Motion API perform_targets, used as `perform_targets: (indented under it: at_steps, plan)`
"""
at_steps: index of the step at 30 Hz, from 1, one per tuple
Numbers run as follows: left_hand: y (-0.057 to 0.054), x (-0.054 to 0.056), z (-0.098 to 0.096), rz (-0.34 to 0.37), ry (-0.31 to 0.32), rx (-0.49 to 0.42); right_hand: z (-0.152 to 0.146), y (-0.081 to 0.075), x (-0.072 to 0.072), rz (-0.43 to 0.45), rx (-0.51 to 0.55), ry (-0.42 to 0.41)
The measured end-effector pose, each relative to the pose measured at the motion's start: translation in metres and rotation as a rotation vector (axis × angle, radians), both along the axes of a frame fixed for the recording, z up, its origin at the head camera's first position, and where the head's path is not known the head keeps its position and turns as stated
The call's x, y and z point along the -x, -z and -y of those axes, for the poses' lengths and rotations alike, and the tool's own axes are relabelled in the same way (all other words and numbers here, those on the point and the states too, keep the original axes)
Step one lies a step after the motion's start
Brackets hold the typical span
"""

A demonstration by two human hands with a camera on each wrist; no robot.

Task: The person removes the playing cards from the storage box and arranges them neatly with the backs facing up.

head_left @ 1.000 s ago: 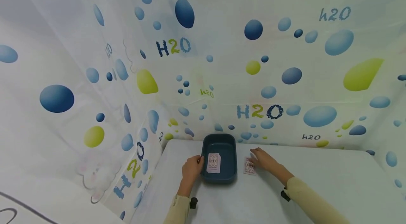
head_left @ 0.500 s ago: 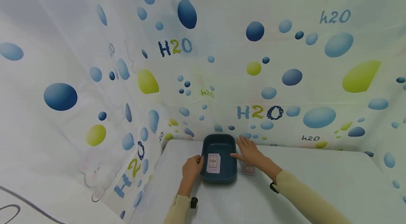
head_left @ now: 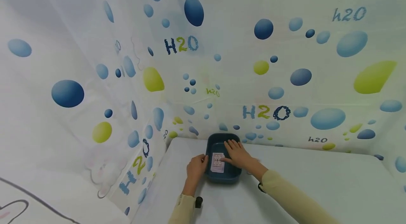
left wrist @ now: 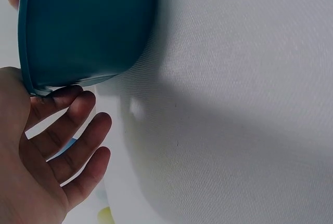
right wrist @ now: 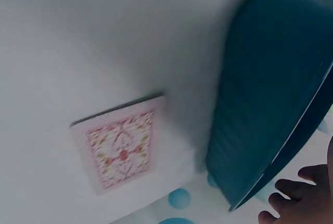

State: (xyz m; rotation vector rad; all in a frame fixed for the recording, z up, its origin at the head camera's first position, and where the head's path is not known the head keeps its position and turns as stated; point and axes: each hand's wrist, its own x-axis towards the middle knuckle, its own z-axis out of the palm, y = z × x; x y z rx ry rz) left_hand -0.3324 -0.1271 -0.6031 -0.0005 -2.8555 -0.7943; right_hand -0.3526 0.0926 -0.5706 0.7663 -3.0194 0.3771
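Left hand (head_left: 196,167): at the tray's left rim, thumb and forefinger pinching it, other fingers loosely fanned outside.
Tray (head_left: 223,180), dark blue: between the hands, on the white table (head_left: 317,185).
Inner card pile (head_left: 217,167), pink-patterned: in the tray, just right of the left hand, beneath the right thumb.
Right hand (head_left: 238,155): over the tray, fingers spread wide, apparently empty; contact with the pile, cannot tell.
Outer card pile (right wrist: 122,148): on the table, below the right wrist.
Handling note: a steady left pinch should curb sliding; right fingertips on the long edges would likely keep cards squared.
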Motion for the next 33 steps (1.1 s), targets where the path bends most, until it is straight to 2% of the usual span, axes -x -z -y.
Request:
perform_targets:
  at_steps: [7,12,16,22,28,33]
  plan:
    - [0.001,0.0,-0.002,0.001,0.0,-0.012,0.021,0.006,0.002,-0.03,-0.047,-0.02]
    - [0.002,-0.001,-0.004,-0.032,0.014,-0.008,0.031,0.01,0.004,-0.033,-0.098,-0.002]
    - [0.003,0.0,-0.005,-0.074,0.024,0.0,0.037,0.011,0.005,0.002,-0.135,0.045]
    - [0.004,0.001,-0.006,-0.074,0.02,0.001,0.041,0.021,0.011,0.054,-0.169,0.1]
    - [0.004,0.001,-0.004,-0.051,0.015,0.002,0.043,0.027,0.018,0.184,-0.11,0.136]
    - [0.002,0.0,0.0,-0.047,0.015,0.003,0.048,0.027,0.022,0.24,-0.082,0.155]
